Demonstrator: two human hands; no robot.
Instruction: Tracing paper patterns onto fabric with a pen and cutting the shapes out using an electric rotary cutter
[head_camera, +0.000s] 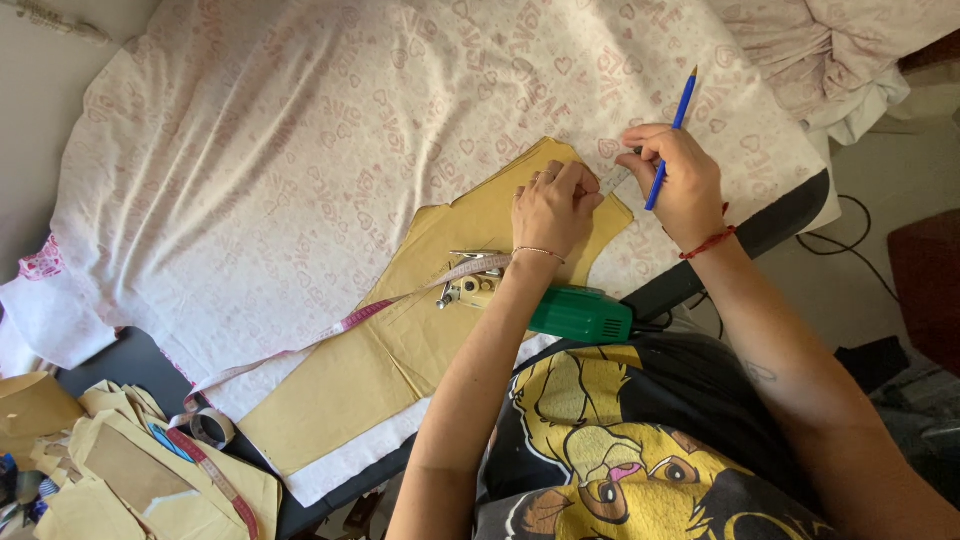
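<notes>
Right hand (685, 180): fingers clenched around a blue pencil (670, 140), right of centre, tip at the pattern's edge.
Left hand (553, 208): fingers curled, pressing the tan paper pattern (420, 330) onto pink printed fabric (300, 150), centre frame.
Nearby: green electric cutter (570, 312), measuring tape (330, 335).

Blue pencil (668, 140); tan paper pattern (420, 310); pink-hearted white fabric (300, 150).

No packages, labels, signs or screens anywhere on the table, just cloth and brown paper patterns.
</notes>
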